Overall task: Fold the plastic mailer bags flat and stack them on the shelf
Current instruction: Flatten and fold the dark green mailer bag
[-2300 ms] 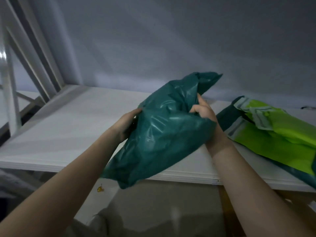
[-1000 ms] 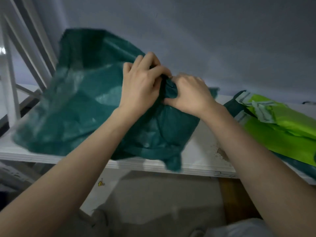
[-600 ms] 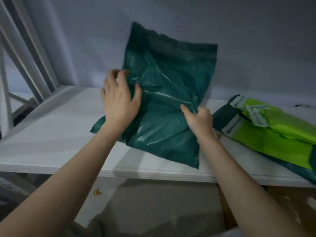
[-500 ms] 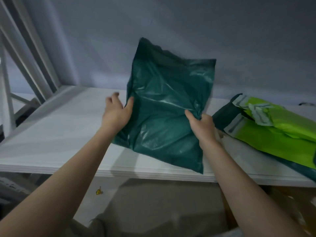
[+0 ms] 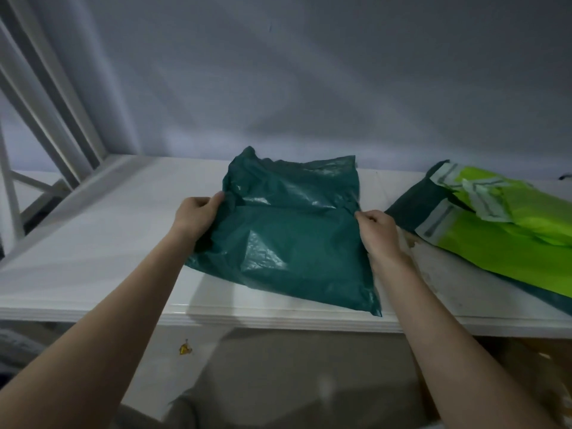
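Note:
A dark green plastic mailer bag (image 5: pixel 288 239) lies spread on the white shelf (image 5: pixel 102 243), its near corner reaching the front edge. My left hand (image 5: pixel 196 216) pinches the bag's left edge. My right hand (image 5: pixel 376 232) pinches its right edge. Both grips sit about halfway along the bag's sides. The far part of the bag is wrinkled and slightly raised.
A pile of mailer bags (image 5: pixel 507 230), bright green with dark green undersides and grey-white adhesive strips, lies on the shelf's right end. A grey wall rises behind. White frame bars (image 5: pixel 52 97) stand at the left. A stained patch marks the shelf by my right wrist.
The bag, held upright against the wall half a second ago, now lies down on the shelf. Both hands have shifted to its side edges.

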`<state>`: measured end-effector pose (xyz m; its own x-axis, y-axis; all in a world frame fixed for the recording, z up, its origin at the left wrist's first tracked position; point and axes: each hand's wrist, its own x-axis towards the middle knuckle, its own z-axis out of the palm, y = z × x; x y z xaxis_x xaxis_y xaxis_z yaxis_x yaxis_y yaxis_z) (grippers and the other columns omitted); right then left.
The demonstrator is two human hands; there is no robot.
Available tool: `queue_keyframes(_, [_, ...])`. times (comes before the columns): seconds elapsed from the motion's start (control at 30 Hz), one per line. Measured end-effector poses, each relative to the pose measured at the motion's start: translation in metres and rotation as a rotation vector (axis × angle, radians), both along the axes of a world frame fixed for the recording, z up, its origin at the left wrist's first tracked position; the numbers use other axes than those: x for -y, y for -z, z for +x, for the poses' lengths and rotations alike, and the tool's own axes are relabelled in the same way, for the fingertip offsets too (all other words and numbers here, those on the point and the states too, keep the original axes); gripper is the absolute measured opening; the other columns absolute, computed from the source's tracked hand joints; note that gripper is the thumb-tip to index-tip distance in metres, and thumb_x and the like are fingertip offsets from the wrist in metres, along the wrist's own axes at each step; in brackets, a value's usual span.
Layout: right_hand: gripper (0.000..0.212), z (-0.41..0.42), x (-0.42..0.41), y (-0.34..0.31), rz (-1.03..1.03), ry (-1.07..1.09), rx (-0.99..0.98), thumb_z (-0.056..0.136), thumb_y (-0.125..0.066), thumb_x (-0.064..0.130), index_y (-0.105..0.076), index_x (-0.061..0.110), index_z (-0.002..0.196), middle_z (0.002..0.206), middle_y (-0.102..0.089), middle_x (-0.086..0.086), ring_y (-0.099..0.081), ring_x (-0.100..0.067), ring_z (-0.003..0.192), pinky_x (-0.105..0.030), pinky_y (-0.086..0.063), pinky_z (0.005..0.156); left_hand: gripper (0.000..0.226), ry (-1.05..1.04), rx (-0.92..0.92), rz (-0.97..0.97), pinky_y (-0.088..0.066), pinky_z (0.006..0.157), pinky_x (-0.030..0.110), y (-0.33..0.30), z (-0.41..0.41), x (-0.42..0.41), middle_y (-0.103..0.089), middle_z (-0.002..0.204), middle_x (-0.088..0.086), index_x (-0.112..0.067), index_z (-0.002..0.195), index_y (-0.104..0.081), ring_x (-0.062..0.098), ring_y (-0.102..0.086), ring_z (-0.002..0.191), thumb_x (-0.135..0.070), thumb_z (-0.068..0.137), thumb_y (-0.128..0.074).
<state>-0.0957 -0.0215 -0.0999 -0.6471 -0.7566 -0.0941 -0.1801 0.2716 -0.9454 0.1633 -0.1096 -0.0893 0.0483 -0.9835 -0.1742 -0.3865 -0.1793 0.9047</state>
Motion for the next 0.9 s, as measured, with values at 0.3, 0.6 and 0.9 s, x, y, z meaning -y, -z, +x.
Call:
queue_keyframes(0.3, [0.015, -0.024, 0.006, -0.011, -0.088, 0.079, -0.154, 0.091, -0.056, 0.018, -0.063, 0.007, 0.085, 0.083, -0.062, -0.007, -0.059, -0.023, 0.082, -0.041, -0.054, 0.082, 0.014, 0.022, -0.328, 0.266, -0.049, 0.08, 0.03, -0.001, 0.023, 0.004, -0.065, 0.105, 0.002, -0.012, 0.095, -0.067, 0.019, -0.06, 0.085, -0.02, 0.084, -0.067])
queue_keyframes(0.6, [0.025, -0.024, -0.008, -0.005, 0.137, -0.132, -0.062, 0.098, -0.037, 0.036, -0.055, 0.017, 0.1, 0.092, -0.059, -0.003, -0.057, -0.018, 0.082, -0.031, -0.05, 0.072, 0.027, 0.161, -0.086, 0.315, -0.05, 0.079, 0.032, 0.007, 0.041, 0.001, -0.063, 0.101, 0.005, -0.02, 0.092, -0.064, 0.022, -0.061, 0.084, -0.037, 0.097, -0.044])
queue_keyframes(0.9, [0.04, -0.011, -0.026, -0.003, 0.225, -0.206, -0.278, 0.098, -0.038, 0.032, -0.042, 0.015, 0.062, 0.064, -0.046, -0.002, -0.044, -0.013, 0.06, -0.027, -0.031, 0.052, 0.031, 0.249, 0.138, 0.17, -0.045, 0.058, 0.023, 0.003, 0.04, -0.019, -0.06, 0.076, 0.003, -0.011, 0.082, -0.065, 0.017, -0.056, 0.068, -0.036, 0.094, -0.05])
